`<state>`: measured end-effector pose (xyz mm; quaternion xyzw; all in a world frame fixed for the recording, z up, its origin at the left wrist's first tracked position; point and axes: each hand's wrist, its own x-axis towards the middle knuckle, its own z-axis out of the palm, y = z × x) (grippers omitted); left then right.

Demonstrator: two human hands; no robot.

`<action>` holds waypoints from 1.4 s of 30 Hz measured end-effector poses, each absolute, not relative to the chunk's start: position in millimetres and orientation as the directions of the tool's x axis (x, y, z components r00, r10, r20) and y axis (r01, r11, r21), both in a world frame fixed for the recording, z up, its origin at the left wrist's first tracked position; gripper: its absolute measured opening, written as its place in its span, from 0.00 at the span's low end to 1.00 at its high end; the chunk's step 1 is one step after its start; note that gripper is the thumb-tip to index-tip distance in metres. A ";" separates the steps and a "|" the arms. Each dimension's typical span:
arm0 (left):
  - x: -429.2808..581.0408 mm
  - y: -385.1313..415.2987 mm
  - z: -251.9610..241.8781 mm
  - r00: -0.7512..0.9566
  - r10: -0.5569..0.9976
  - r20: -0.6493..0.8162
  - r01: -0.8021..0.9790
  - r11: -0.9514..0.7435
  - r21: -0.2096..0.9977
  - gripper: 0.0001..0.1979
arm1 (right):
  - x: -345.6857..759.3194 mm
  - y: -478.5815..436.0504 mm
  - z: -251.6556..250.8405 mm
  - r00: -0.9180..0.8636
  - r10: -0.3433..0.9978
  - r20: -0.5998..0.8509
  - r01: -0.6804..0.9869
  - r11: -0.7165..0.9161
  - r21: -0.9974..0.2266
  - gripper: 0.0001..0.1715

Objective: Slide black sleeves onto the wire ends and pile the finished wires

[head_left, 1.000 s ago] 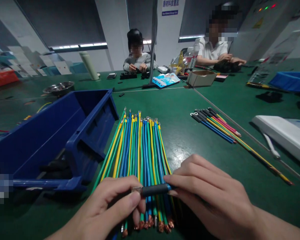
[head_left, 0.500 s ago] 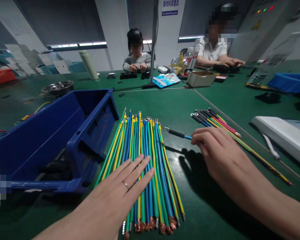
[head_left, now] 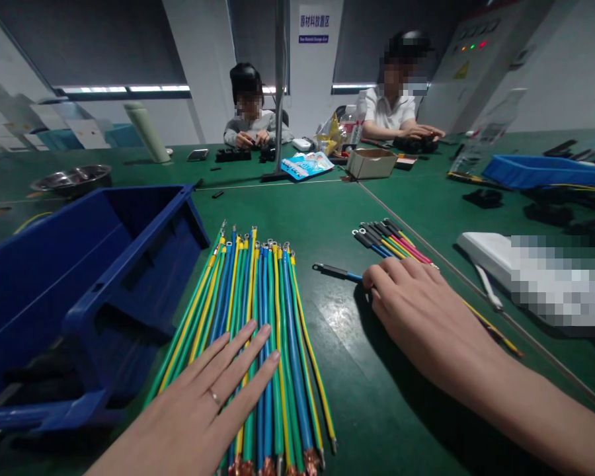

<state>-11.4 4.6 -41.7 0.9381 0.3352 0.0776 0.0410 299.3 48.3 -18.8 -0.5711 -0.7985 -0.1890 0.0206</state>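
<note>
My left hand (head_left: 213, 390) lies flat, fingers spread, on a row of cut cables (head_left: 262, 304) in green, yellow and blue. Metal lugs cap their far ends, and bare copper strands show at several near ends. To the right, my right hand (head_left: 411, 304) is closed on a blue cable (head_left: 353, 277) with a black sleeve and a ring lug pointing left. Just beyond that hand lies a smaller group of cables (head_left: 389, 241) with black sleeves, in blue, yellow, green and red; my forearm and hand cover part of them.
A dark blue bin (head_left: 94, 317) stands at the left, close to the cables. A white device (head_left: 486, 254) sits at the right. Farther back are a small cardboard box (head_left: 371, 164), a blue packet (head_left: 305, 166), a blue tray (head_left: 540, 173) and two seated people.
My right hand has lowered toward the table with the blue cable, nearer the smaller group. My left hand stays on the row. The whole view has shifted, so things sit farther left.
</note>
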 end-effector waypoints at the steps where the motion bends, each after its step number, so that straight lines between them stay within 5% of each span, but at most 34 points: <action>1: -11.2 4.3 -42.0 0.760 0.638 0.121 0.625 -0.769 0.130 0.35 | 303.4 51.4 -19.3 -0.335 0.910 0.245 0.919 0.258 0.299 0.10; 8: -10.1 3.1 -40.5 0.750 0.648 0.131 0.627 -0.760 0.172 0.35 | 323.0 65.7 -16.4 -0.225 0.940 0.256 0.916 0.114 0.385 0.12; 13: -10.5 1.4 -43.6 0.723 0.669 0.172 0.639 -0.743 0.202 0.35 | 332.1 74.5 -9.3 -0.132 0.947 0.293 0.913 0.001 0.409 0.24; 19: -13.8 7.7 -47.9 0.763 0.599 0.242 0.585 -0.800 0.135 0.36 | 347.2 89.2 -15.0 0.003 0.949 0.315 0.931 -0.117 0.345 0.42; 28: -19.6 15.0 -52.3 0.795 0.557 0.241 0.533 -0.830 0.162 0.38 | 355.6 93.5 -25.4 0.079 0.950 0.304 0.961 -0.153 0.230 0.42; 33: -9.3 3.8 -30.1 0.747 0.654 0.117 0.629 -0.753 0.193 0.33 | 309.4 79.0 -17.7 -0.146 0.931 0.334 0.983 0.098 0.154 0.39; 35: -6.6 2.1 -23.7 0.747 0.658 0.090 0.637 -0.748 0.187 0.34 | 283.4 62.3 -16.6 -0.384 0.885 0.262 0.910 0.411 -0.054 0.37; 38: -5.5 2.4 -19.1 0.737 0.670 0.089 0.650 -0.738 0.181 0.35 | 257.9 36.6 -18.2 -0.683 0.725 0.087 0.685 0.678 -0.266 0.57; 42: -6.2 3.6 -15.9 0.746 0.663 0.068 0.645 -0.744 0.177 0.36 | 254.8 24.9 -20.5 -0.720 0.693 -0.026 0.665 0.679 -0.309 0.69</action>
